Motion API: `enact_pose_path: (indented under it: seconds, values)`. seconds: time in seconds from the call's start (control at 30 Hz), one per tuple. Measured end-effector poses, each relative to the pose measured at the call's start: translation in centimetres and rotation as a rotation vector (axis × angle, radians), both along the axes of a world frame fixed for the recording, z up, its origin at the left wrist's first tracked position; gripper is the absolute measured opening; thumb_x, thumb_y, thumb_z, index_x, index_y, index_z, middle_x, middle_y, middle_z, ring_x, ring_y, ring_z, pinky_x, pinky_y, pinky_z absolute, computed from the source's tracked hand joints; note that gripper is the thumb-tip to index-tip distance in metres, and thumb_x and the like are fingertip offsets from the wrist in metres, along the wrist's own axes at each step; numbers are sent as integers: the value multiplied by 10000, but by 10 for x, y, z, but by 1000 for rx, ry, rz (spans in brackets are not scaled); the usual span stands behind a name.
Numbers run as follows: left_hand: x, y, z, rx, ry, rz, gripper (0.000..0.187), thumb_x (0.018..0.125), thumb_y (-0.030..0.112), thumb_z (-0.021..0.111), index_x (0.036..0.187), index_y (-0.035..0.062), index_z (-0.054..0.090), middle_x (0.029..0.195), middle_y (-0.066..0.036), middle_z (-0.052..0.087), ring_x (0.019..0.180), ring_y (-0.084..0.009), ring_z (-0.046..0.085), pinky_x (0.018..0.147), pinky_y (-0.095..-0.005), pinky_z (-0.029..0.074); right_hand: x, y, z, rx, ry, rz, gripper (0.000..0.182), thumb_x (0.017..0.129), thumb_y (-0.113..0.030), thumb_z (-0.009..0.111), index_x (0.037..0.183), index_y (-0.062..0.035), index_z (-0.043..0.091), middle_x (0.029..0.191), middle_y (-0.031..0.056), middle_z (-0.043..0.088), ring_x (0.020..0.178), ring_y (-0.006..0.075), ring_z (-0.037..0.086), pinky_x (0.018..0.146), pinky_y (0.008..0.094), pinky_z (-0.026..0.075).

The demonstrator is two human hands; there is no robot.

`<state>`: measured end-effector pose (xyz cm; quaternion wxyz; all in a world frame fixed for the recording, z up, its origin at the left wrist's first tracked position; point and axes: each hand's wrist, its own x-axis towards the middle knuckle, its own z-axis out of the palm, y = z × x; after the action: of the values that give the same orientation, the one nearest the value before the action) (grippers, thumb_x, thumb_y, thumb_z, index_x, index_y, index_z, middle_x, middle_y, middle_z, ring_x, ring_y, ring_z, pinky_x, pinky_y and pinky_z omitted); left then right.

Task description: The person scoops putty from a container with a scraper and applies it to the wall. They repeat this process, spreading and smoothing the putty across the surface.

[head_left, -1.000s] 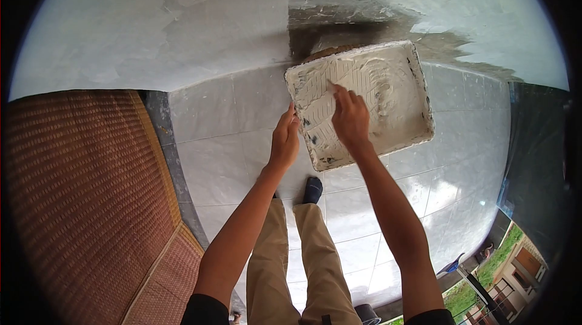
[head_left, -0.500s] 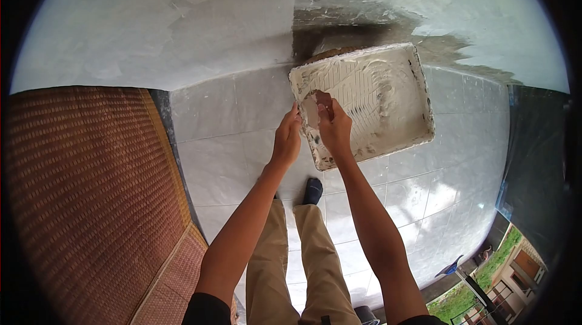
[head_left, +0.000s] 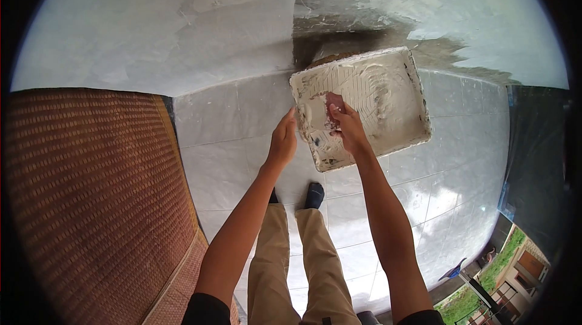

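Note:
A paint tray (head_left: 374, 152) with a ribbed bed, smeared with cream-coloured putty, is held above the tiled floor near the wall corner. My left hand (head_left: 284, 138) is closed on its left rim, fingers partly hidden by the edge. In my right hand (head_left: 350, 128) is a reddish-brown flat putty scraper (head_left: 334, 106), pinched between thumb and fingers over the left part of the tray. Putty clings to the scraper's lower left edge. A thick swirl of putty (head_left: 382, 98) lies right of the scraper.
Ahead stand pale coated walls (head_left: 236, 28), with a darker bare patch (head_left: 315, 4) at the corner. A woven brown mat (head_left: 97, 192) lies left. Dark sheeting (head_left: 536, 149) hangs right. My socked foot (head_left: 314, 195) stands on grey tiles (head_left: 212, 173). Outdoors shows at lower right.
My right hand and the scraper have moved right, away from the tray's left rim, and the scraper has turned. The tray has shifted slightly. My left hand still holds its rim.

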<state>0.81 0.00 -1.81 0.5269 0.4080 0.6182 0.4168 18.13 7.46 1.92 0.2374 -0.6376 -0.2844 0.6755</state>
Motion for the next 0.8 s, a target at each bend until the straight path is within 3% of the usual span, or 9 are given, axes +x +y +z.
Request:
enact_pose_path:
  seconds: [0.07,0.17,0.3,0.63,0.8]
  values:
    - [0,0,11,-4,41,35,477,1027,197,325,1435,-46,373,1464,-202,425,1390,-260,362,1153,-337,234,8,-1,4,2,95,-32,264,976,-273,566,1199,-139,610,931,-53,624,761,72,548,619,289,447]
    - [-1,5,36,67,47,83,471,1024,191,330,1436,-33,379,1459,-195,434,1389,-259,364,1154,-345,231,13,-7,17,29,295,-91,294,980,-304,563,1232,-153,582,984,-61,621,811,70,559,649,285,450]
    - [-9,26,107,211,71,95,466,1023,194,336,1438,-13,386,1456,-177,445,1387,-256,369,1154,-353,229,15,-6,68,94,512,-164,295,980,-312,568,1241,-173,568,1013,-62,626,852,80,584,673,292,458]
    - [-74,100,367,775,205,155,417,993,129,391,1383,-4,459,1377,-178,528,1317,-280,466,1104,-378,327,-18,60,310,469,678,-137,278,990,-250,556,1250,-152,550,1036,-35,637,844,87,614,649,295,497]
    - [-115,101,488,1021,259,202,399,980,107,399,1352,-5,490,1356,-170,545,1294,-273,489,1096,-378,340,-43,69,443,630,698,-154,318,980,-231,572,1289,-170,531,1064,-18,635,861,112,616,666,315,512]
